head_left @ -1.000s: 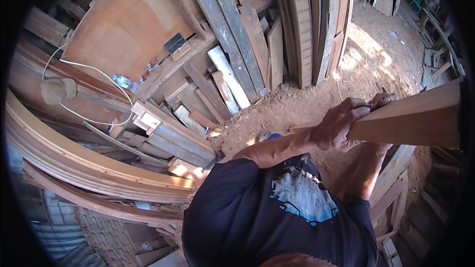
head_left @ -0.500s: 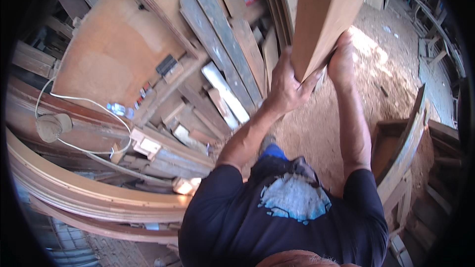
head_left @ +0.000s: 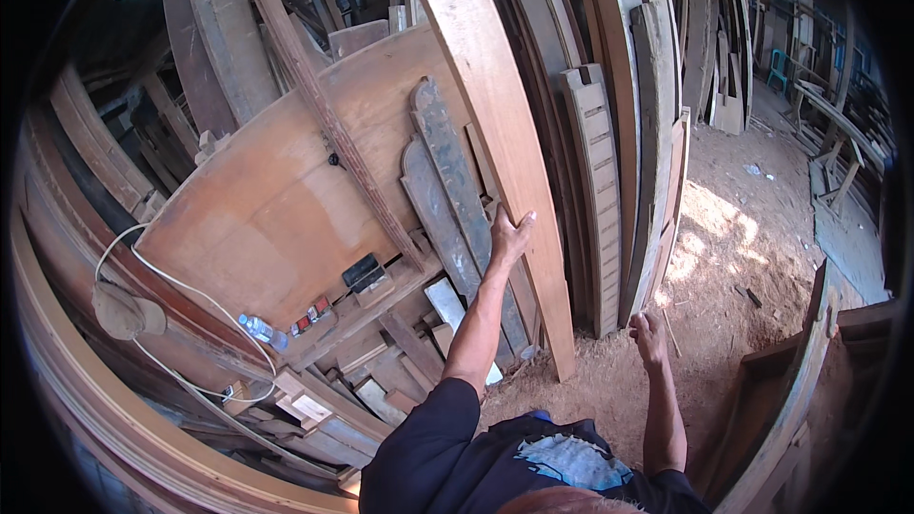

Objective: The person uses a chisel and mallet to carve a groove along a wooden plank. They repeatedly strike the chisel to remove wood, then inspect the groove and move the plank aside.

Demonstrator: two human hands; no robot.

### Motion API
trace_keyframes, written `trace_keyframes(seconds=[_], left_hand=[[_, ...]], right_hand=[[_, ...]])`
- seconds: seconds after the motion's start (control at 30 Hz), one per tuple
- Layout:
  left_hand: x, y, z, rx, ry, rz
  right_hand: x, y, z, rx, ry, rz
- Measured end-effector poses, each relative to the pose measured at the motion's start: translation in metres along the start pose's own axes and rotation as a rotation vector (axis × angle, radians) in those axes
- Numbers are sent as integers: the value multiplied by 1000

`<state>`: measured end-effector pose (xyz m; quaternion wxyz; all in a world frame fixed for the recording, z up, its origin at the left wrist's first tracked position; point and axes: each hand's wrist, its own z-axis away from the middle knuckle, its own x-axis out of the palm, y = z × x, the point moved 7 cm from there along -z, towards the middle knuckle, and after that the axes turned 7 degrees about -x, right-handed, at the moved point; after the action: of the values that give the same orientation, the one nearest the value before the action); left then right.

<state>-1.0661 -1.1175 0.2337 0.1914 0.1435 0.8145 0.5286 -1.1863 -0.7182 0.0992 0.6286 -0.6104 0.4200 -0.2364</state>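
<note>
A long, smooth brown wooden board (head_left: 505,124) stands nearly upright, leaning a little left, and its upper end runs out of the picture. Its lower end comes down to the dusty ground in front of me. My left hand (head_left: 511,236) grips the board's left edge, thumb across the front face and the other fingers partly hidden behind. Well to the right of the board, my right hand (head_left: 650,340) hangs with its fingers curled in; I see nothing in it.
Tall planks and a slatted wooden piece (head_left: 597,200) lean right of the board. On the left a large curved wooden panel (head_left: 257,219) stands behind a shelf with a plastic bottle (head_left: 263,331). A cap (head_left: 129,312) hangs by a white cable. Wooden frames (head_left: 795,381) stand near right.
The board has gone from being held up by both hands to standing upright on the ground, farther left. My right hand has let go and moved down and away; my view has tilted up.
</note>
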Motion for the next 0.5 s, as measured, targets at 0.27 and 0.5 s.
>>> trace_keyframes(seconds=[0.27,0.5], left_hand=[[-28,-101,-96,-187,-45,71],[-96,-169,-145,-373,153,-54]], right_hand=[[-40,111,72,405,174,-207],[-25,156,108,468,199,-140]])
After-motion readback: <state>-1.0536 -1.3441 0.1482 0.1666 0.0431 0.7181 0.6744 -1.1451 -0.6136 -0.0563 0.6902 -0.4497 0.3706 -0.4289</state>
